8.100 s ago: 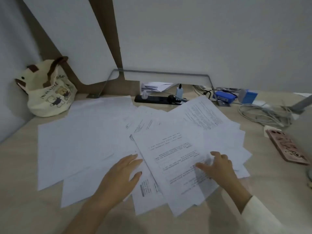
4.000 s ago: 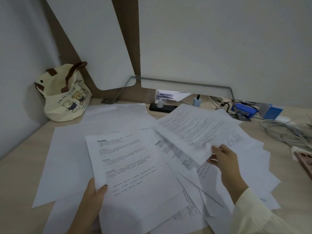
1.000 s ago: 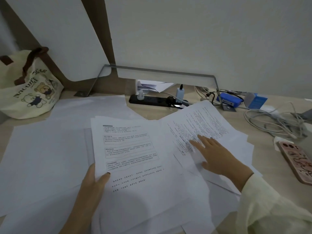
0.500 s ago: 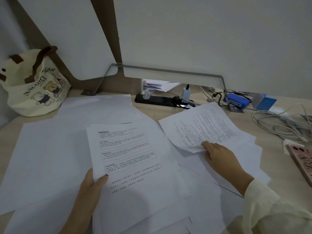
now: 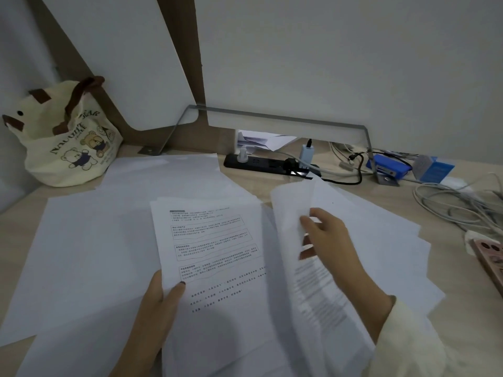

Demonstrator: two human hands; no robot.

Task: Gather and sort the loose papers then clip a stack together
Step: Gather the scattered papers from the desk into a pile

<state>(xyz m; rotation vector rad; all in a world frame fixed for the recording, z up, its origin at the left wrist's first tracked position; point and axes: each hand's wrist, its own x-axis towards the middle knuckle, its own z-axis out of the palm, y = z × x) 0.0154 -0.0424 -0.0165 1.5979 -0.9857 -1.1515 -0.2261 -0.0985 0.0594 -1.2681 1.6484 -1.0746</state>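
A: Where do the papers lie?
B: A printed stack (image 5: 215, 240) sits mid-desk, its text facing the person; blank loose sheets (image 5: 89, 240) spread from its nine o'clock side toward eleven; a fanned pile (image 5: 381, 232) lies at three o'clock; bare desk (image 5: 253, 183) shows at twelve.
A: And the left hand?
B: The left hand (image 5: 158, 303) enters from six o'clock; its thumb presses on top of the stack's lower left edge; the fingers are hidden underneath; it pinches the stack.
A: The right?
B: The right hand (image 5: 332, 240) pinches a single sheet (image 5: 288, 208) between the stack and the fanned pile; the sheet stands off the desk and curls; some fingers show dimly through the paper.
A: What surrounds them?
B: A tote bag (image 5: 68, 140) with bear prints stands at ten o'clock; a black power strip (image 5: 258, 163) lies at twelve; a blue box (image 5: 435, 167) and grey cables (image 5: 457, 205) sit at two; a phone (image 5: 490, 257) in a pink case lies at three, cut by the picture's edge.
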